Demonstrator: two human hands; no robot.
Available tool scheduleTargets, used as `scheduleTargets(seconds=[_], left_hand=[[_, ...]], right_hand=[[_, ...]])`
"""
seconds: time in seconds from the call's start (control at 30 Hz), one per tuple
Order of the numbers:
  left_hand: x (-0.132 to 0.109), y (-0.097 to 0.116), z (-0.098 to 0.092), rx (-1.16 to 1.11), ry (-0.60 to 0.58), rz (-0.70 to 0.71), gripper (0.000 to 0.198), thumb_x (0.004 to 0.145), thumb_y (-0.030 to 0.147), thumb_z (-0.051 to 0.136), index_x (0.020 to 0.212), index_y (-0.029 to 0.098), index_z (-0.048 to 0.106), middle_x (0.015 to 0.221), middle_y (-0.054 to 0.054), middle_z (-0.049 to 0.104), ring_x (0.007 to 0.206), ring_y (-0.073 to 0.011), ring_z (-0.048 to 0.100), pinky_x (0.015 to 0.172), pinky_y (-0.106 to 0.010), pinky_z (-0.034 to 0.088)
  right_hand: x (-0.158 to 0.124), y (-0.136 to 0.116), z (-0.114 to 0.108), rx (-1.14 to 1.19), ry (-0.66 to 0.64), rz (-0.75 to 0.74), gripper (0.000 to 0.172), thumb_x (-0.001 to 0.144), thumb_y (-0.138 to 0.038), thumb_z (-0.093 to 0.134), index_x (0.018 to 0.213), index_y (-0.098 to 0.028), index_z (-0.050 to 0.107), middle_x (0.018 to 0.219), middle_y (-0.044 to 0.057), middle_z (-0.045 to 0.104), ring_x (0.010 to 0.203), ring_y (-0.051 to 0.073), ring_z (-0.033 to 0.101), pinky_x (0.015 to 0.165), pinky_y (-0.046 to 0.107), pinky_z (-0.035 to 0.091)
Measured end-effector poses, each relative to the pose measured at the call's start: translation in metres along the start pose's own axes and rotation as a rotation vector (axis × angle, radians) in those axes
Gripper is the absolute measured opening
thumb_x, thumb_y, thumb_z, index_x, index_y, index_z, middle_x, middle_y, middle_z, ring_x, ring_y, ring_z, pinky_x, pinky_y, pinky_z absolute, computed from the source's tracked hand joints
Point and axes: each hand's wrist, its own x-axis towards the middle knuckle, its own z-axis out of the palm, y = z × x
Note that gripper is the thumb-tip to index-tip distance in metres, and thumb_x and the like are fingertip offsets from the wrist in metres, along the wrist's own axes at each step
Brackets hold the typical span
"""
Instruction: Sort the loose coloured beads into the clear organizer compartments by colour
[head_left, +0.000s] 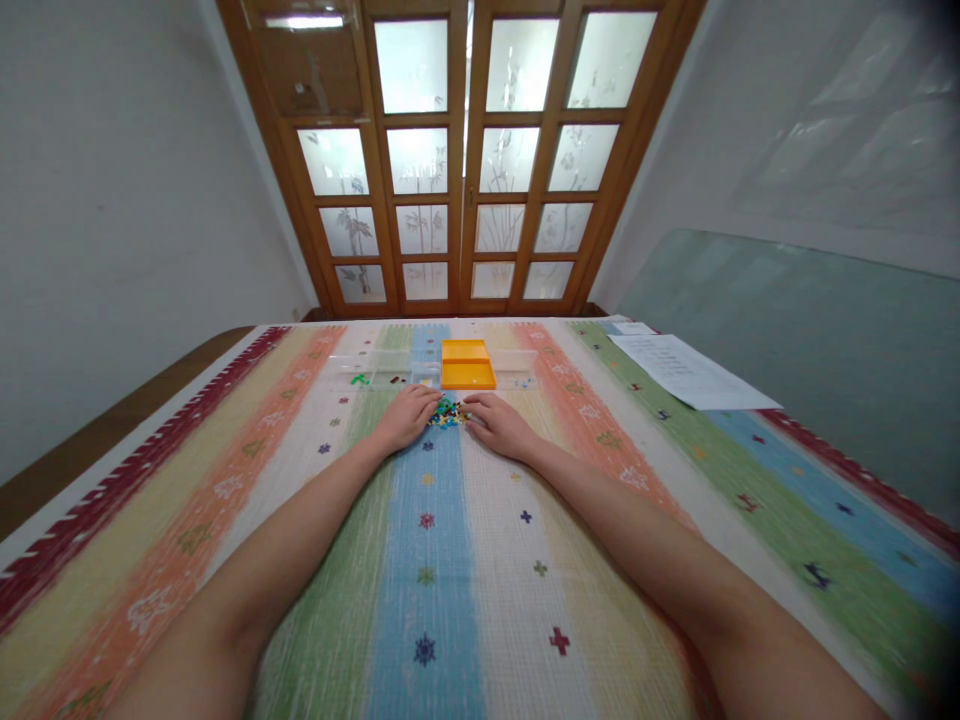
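Observation:
A small pile of tiny pieces (447, 413), green, blue, yellow and dark, lies on the tablecloth between my hands. At its left edge, my left hand (405, 418) rests with fingers bent and pressed together; whether a piece sits in them is hidden. From the right side, my right hand (501, 427) reaches the pile, fingers loosely curved and apart, with nothing visible held. Just beyond the pile stands an opened yellow box (469, 375). Left of it, a clear plastic tray (341, 372) holds green pieces (360, 380) and dark red pieces (396, 380).
Another clear tray (525, 360) with a few pale blue bits is right of the yellow box. Printed paper sheets (690, 370) lie at the table's right side. A striped tablecloth (435, 620) covers the table. Wooden glazed doors (461, 160) stand behind it.

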Motion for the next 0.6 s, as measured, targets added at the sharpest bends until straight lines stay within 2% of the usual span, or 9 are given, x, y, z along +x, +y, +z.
scheduleTargets(seconds=[0.1,0.3,0.43,0.6], left_hand=[[-0.001,-0.004,-0.002,-0.012,0.063,-0.056,0.042,0.107,0.035,0.039,0.127,0.021,0.073,0.13,-0.009,0.071,0.124,-0.0241,0.06,0.115,-0.046,0.042],[-0.004,-0.017,-0.012,-0.1,0.216,-0.265,0.041,0.106,0.035,0.039,0.12,0.021,0.075,0.126,-0.008,0.073,0.121,-0.0241,0.064,0.112,-0.043,0.046],[-0.005,-0.026,-0.017,-0.215,0.296,-0.404,0.042,0.106,0.034,0.038,0.118,0.02,0.076,0.125,-0.007,0.074,0.115,-0.0228,0.066,0.107,-0.041,0.05],[-0.005,-0.034,-0.019,-0.423,0.38,-0.602,0.044,0.104,0.035,0.04,0.118,0.017,0.077,0.121,-0.009,0.075,0.097,-0.0213,0.069,0.086,-0.035,0.058]], right_hand=[[0.0,-0.001,-0.002,-0.02,0.019,0.035,0.029,0.1,-0.026,0.06,0.128,-0.023,0.069,0.13,0.012,0.066,0.121,0.026,0.06,0.105,0.044,0.049],[0.0,0.005,-0.004,-0.087,0.087,0.223,0.021,0.101,-0.022,0.056,0.115,-0.021,0.072,0.109,0.009,0.071,0.104,0.023,0.063,0.091,0.036,0.049],[0.0,0.007,-0.003,-0.102,0.036,0.178,0.02,0.099,-0.021,0.058,0.113,-0.021,0.073,0.1,0.008,0.069,0.096,0.022,0.062,0.086,0.033,0.048],[0.002,0.003,-0.003,-0.129,-0.002,0.14,0.019,0.099,-0.024,0.059,0.111,-0.02,0.074,0.099,0.008,0.066,0.095,0.022,0.06,0.085,0.034,0.047]])
